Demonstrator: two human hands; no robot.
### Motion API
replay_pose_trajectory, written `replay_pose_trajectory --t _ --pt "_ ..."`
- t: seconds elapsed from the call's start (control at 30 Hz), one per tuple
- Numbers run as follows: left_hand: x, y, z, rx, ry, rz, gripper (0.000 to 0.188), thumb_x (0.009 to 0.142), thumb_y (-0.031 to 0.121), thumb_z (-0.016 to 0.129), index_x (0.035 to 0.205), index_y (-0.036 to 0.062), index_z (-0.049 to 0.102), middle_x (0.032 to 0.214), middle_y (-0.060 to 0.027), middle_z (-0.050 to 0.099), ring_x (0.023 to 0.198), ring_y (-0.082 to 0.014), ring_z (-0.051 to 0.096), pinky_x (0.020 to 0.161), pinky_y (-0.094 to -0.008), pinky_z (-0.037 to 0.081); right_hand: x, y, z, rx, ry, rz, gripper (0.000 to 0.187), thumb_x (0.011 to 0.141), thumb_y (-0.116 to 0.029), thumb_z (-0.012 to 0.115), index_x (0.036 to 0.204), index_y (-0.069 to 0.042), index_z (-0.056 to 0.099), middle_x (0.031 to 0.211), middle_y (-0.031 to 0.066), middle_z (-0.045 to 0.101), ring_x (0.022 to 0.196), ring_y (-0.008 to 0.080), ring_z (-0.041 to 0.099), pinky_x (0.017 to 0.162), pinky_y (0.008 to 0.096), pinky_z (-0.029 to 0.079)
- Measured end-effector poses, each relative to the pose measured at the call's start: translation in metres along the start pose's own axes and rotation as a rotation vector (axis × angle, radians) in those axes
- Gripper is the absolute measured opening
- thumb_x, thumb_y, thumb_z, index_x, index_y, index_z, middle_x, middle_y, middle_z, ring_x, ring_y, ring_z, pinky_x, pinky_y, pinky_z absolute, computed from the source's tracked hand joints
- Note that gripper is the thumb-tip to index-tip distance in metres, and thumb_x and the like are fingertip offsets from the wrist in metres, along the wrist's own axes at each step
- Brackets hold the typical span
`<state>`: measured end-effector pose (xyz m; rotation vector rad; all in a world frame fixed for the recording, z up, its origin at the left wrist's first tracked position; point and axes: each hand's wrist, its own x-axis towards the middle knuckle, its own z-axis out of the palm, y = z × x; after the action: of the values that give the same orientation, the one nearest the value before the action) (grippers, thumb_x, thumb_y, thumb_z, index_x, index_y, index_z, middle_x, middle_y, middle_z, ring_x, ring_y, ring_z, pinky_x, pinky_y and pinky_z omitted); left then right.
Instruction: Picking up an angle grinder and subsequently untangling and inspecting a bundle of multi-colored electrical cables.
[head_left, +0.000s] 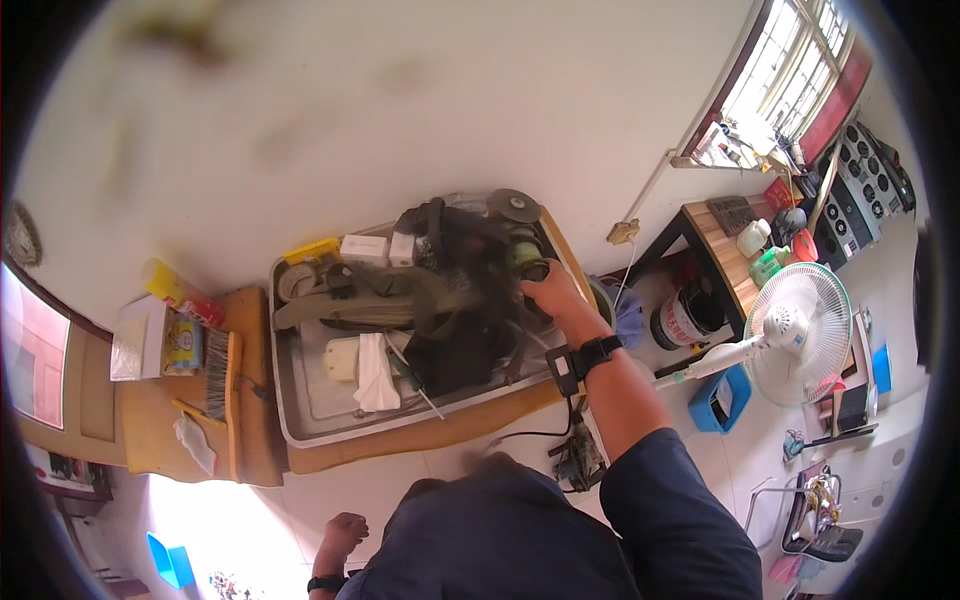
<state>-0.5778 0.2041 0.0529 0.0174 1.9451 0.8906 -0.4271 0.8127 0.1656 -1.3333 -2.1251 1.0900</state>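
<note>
My right hand [553, 292] reaches into the right end of a metal tray [300, 430]. Its fingers are closed at the edge of a dark green roll [535, 270], partly hidden by the hand. Beside it sits a lighter green roll [523, 250], with a black disc-shaped reel [514, 205] behind. Dark, motion-smeared cloth or straps [465, 340] lie in the middle of the tray. An olive strap [350, 308], a white cloth [376, 375] and a screwdriver [405, 368] are farther left. My left hand [346, 531] hangs low beside my body, fingers curled, nothing visible in them.
The tray stands on a wooden table [400, 453] against the wall. On the left are a brush [222, 375] and a yellow-red can [182, 292]. To the right stand a fan [790, 330], a blue bin [720, 400] and a wooden-topped bench [720, 235]. A cable runs near my right wrist.
</note>
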Motion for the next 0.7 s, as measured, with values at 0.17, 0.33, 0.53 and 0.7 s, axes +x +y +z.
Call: replay_pose_trajectory --t 0.17,0.33,0.53,0.7 --pt "-0.012 0.008 0.002 0.031 0.015 -0.042 0.019 0.089 0.015 0.062 0.095 -0.0029 0.064 0.078 -0.0099 0.068 0.068 -0.0175 0.066 0.058 -0.0289 0.053 -0.024 -0.025 -0.027 0.647 -0.031 0.107 0.062 0.074 -0.012 0.071 0.129 0.006 0.048 0.107 0.0164 0.064 0.093 0.0244 0.064 0.081 0.0344 0.052" --pt "-0.003 0.009 0.002 0.03 -0.028 -0.034 0.019 0.088 0.014 0.062 0.095 -0.0036 0.064 0.078 -0.0102 0.068 0.068 -0.0179 0.066 0.058 -0.0285 0.053 -0.042 -0.035 -0.066 0.75 0.049 0.064 0.056 0.077 -0.005 0.067 0.128 0.005 0.047 0.103 0.0112 0.062 0.087 0.018 0.062 0.075 0.031 0.052" --pt "0.013 0.013 -0.005 0.012 -0.04 0.043 0.019 0.087 0.014 0.062 0.094 -0.0032 0.066 0.078 -0.0103 0.068 0.067 -0.0177 0.066 0.057 -0.0282 0.052 -0.08 -0.058 -0.1 0.862 0.068 -0.165 0.046 0.084 -0.003 0.064 0.127 0.002 0.047 0.1 0.0085 0.063 0.081 0.0157 0.063 0.069 0.029 0.053" --pt "0.018 0.015 -0.018 0.067 -0.074 0.076 0.019 0.086 0.014 0.062 0.094 -0.0026 0.067 0.078 -0.01 0.069 0.068 -0.0169 0.067 0.057 -0.0281 0.053 -0.121 -0.079 -0.116 0.828 0.109 -0.26 0.051 0.081 -0.003 0.067 0.128 0.001 0.047 0.098 0.0084 0.063 0.077 0.0147 0.064 0.067 0.0276 0.053"
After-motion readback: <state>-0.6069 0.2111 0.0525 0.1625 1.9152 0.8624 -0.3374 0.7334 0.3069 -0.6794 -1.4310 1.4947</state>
